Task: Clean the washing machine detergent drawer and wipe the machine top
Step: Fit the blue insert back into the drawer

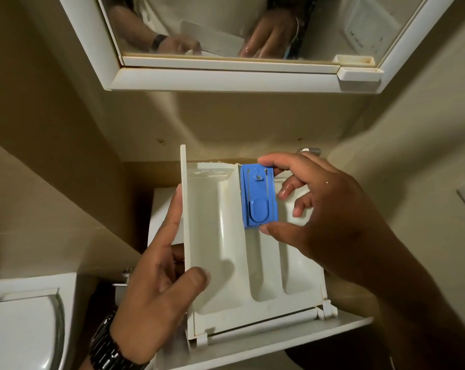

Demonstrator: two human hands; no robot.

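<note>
Blue insert [259, 197] pinched by right hand [330, 209]; left hand [159, 284] grips white detergent drawer [226, 249] edge.

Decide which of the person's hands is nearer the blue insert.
Right. The right hand pinches the blue insert; the left hand grips the drawer's opposite wall.

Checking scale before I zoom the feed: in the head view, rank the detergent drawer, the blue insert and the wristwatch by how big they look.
1. detergent drawer, by far the largest.
2. blue insert, pinched by the right hand.
3. wristwatch on the left hand: looks smaller, but it is partly cut off and nearer the camera, so this is unsure.
</note>
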